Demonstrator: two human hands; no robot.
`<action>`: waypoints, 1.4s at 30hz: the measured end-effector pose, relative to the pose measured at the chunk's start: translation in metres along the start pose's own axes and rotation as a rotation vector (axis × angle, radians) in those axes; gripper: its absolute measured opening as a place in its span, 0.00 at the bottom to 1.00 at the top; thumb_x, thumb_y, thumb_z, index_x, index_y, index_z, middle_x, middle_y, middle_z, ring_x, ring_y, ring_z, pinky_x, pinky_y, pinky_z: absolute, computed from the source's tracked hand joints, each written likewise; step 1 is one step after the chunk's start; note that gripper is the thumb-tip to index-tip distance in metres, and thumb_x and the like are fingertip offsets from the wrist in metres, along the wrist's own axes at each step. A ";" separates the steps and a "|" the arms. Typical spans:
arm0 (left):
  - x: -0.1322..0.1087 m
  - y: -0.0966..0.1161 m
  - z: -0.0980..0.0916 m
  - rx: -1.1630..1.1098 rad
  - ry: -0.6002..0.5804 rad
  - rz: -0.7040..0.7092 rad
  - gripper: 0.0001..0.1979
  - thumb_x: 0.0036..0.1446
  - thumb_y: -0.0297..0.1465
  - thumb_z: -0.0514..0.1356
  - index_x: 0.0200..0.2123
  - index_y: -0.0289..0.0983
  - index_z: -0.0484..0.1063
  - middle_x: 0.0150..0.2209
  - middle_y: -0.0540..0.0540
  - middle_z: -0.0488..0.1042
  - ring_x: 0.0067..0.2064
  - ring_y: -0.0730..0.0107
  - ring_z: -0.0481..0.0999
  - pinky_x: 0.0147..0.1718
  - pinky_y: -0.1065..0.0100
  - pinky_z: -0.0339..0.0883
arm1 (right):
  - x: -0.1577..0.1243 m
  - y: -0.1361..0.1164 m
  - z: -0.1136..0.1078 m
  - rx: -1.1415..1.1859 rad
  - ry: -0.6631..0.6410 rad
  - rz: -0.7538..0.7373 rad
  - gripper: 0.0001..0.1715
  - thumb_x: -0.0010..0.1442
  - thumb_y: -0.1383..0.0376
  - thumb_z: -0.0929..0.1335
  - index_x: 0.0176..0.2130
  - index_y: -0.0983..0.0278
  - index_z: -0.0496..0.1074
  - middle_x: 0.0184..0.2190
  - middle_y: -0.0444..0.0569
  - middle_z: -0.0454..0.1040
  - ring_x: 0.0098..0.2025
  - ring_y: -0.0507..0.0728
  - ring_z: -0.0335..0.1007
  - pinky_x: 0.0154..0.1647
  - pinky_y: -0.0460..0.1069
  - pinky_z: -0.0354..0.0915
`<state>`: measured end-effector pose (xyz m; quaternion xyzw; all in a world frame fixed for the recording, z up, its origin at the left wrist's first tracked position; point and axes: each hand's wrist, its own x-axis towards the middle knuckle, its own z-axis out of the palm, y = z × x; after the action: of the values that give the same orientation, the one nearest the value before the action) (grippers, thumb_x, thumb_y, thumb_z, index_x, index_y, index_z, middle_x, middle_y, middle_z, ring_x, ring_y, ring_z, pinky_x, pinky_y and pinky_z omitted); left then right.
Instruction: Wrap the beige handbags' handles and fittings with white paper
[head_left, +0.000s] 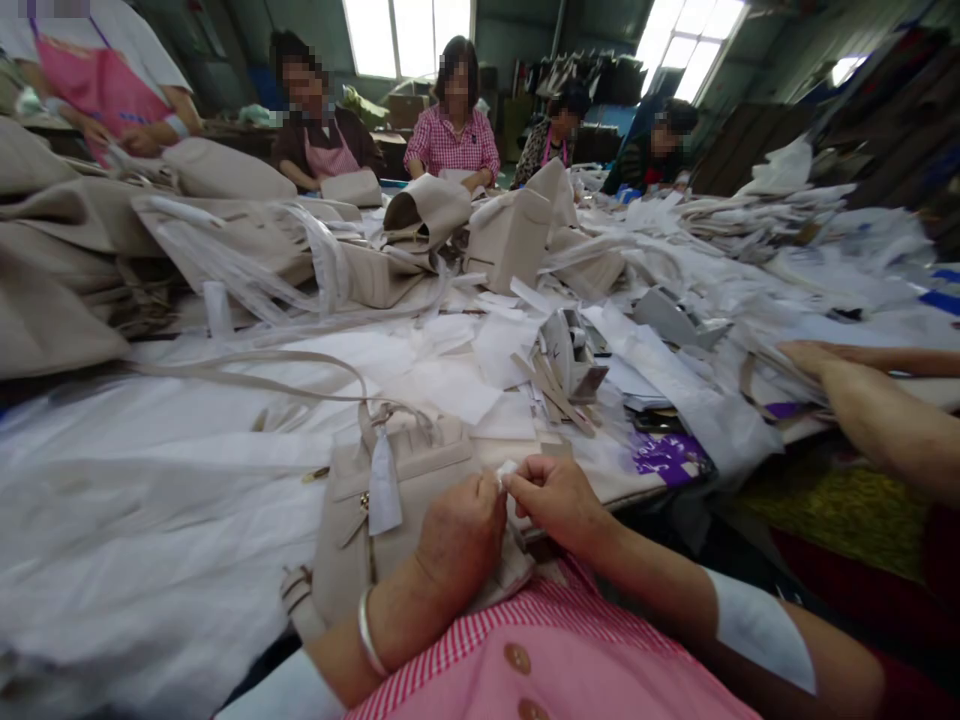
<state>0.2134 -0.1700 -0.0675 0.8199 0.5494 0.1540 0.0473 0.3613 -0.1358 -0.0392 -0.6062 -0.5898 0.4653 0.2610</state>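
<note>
Apparently the work is partway — a white tag (385, 485) already hangs on the beige bag (427, 467), while a small white scrap (506, 469) is not yet released: left hand (461, 530) and right hand (559, 502) pinch it above the bag's right side. Smooth and pale, the bag lies before the apron (555, 665) — strap (300, 358) trailing beyond it.

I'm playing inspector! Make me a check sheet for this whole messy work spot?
Surface: wrinkled white sheeting at left.
Job's things: beige bag with white tag; small white piece, details unclear.
Clutter: loose white papers, grey dispenser-like object, piled beige bags.
Grip: left hand and right hand both pinch the small white piece.
Cables: nothing seen.
Surroundings: five people opposite, another person's arms at right, windows behind.
</note>
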 end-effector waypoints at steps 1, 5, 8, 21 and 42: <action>0.000 0.001 0.000 0.033 0.009 0.013 0.07 0.62 0.26 0.52 0.35 0.37 0.69 0.29 0.46 0.73 0.28 0.62 0.74 0.23 0.66 0.64 | 0.000 0.003 0.001 -0.005 0.005 0.011 0.16 0.53 0.59 0.68 0.19 0.64 0.68 0.14 0.43 0.69 0.16 0.48 0.58 0.18 0.44 0.54; -0.004 0.003 0.003 0.103 0.090 0.015 0.09 0.63 0.27 0.52 0.44 0.32 0.69 0.29 0.45 0.74 0.27 0.63 0.75 0.21 0.67 0.63 | -0.001 0.007 0.001 0.026 0.014 0.037 0.16 0.52 0.58 0.68 0.19 0.64 0.67 0.14 0.43 0.69 0.16 0.48 0.59 0.18 0.44 0.54; -0.008 0.002 0.007 0.139 0.150 0.009 0.23 0.63 0.27 0.52 0.60 0.26 0.57 0.26 0.46 0.74 0.25 0.65 0.74 0.21 0.68 0.62 | -0.002 0.005 0.002 0.044 0.023 0.033 0.15 0.52 0.59 0.69 0.20 0.64 0.67 0.14 0.43 0.69 0.15 0.48 0.58 0.17 0.44 0.53; 0.000 -0.007 0.008 -0.167 0.042 -0.004 0.12 0.65 0.27 0.46 0.38 0.34 0.68 0.30 0.42 0.75 0.30 0.65 0.75 0.29 0.67 0.69 | -0.016 -0.002 -0.003 -0.212 0.056 -0.311 0.09 0.57 0.65 0.67 0.28 0.61 0.77 0.25 0.47 0.76 0.29 0.55 0.69 0.33 0.48 0.61; 0.004 -0.016 -0.001 -1.408 -0.166 -0.386 0.18 0.64 0.44 0.50 0.40 0.35 0.69 0.26 0.51 0.72 0.22 0.74 0.69 0.21 0.73 0.63 | 0.010 0.025 0.008 0.436 -0.195 0.020 0.19 0.54 0.54 0.70 0.22 0.64 0.66 0.16 0.40 0.66 0.16 0.46 0.52 0.18 0.44 0.49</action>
<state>0.1999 -0.1604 -0.0696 0.4929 0.4494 0.3967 0.6306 0.3643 -0.1320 -0.0670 -0.4936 -0.4915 0.6407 0.3230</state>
